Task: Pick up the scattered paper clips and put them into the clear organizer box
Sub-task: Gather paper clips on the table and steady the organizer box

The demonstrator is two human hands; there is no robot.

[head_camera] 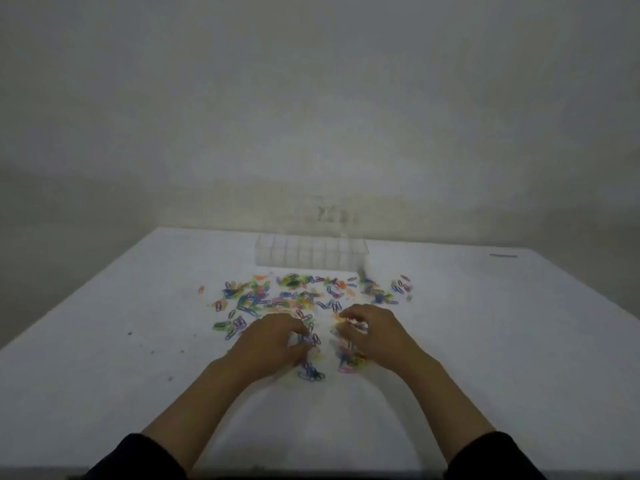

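Many coloured paper clips lie scattered across the middle of the white table. Beyond them, near the far edge, stands the clear organizer box with several compartments. My left hand rests on the near part of the scatter, fingers curled around blue clips. My right hand sits beside it, fingertips pinched on clips at the top of a small pile. The view is blurred, so the exact clips held are unclear.
A small dark strip lies near the table's far right edge. A few dark specks dot the left side. A plain wall rises right behind the table.
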